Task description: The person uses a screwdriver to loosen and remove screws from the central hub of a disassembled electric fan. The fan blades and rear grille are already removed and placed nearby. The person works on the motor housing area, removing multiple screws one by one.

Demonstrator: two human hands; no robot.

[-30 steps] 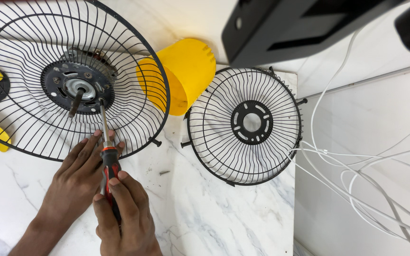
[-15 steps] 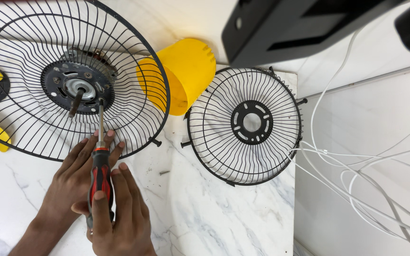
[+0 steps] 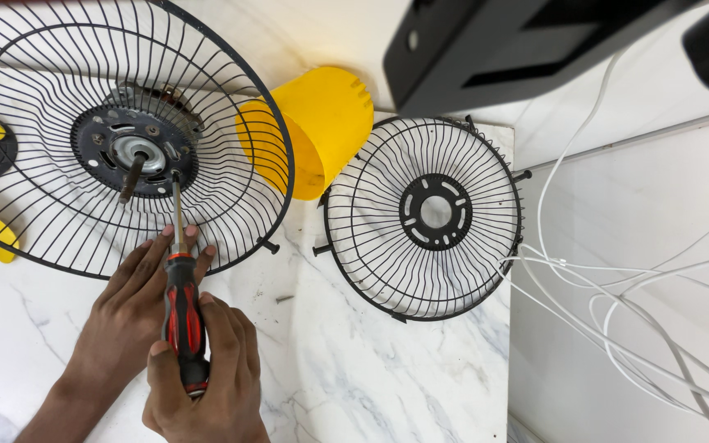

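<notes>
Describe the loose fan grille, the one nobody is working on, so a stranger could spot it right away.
Start at the white marble table and find the yellow cylinder near its back edge. Just right of it, at the table's right edge, lies the smaller black wire grille. Unlike the larger grille on the left, it has an empty centre ring, with no motor and no screwdriver poking through.

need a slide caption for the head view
Both hands steady a red-and-black screwdriver at the hub of a large black fan guard; a smaller guard lies beside it.
</notes>
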